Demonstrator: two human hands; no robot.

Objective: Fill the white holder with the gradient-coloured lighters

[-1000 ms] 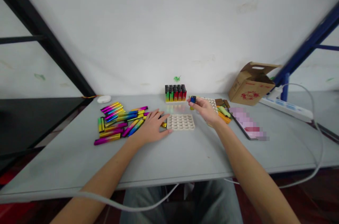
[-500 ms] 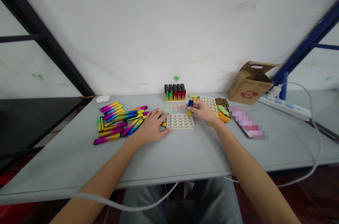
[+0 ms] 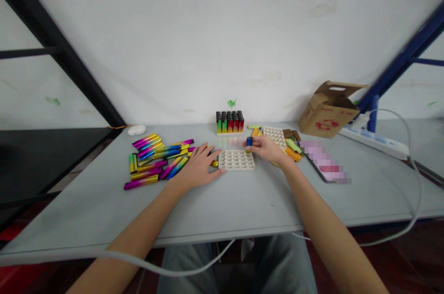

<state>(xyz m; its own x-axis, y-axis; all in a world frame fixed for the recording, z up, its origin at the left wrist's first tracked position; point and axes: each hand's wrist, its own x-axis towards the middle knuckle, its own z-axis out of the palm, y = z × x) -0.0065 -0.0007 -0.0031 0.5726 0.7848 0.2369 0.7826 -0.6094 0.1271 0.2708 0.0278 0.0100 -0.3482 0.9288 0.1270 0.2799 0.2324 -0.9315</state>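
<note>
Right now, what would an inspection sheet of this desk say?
Surface: grey table.
Job's things: blue-topped lighter pinched by the right hand; white holed tray; second holed tray; gradient-coloured lighters piled on the left; upright lighters in a rack.
Clutter: cardboard box; pixelated flat device.
Hands: left hand flat beside the tray.
Cables: white cable; white power strip.
Surroundings: stained white wall; blue metal frame.

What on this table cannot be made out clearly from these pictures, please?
All in the head view:
The lighter in the right hand: its lower part is hidden by the fingers.
The back tray: its near corner is hidden by that hand.
The flat object: pixelated.
The cardboard box: its inside is hidden by its flaps.
</note>
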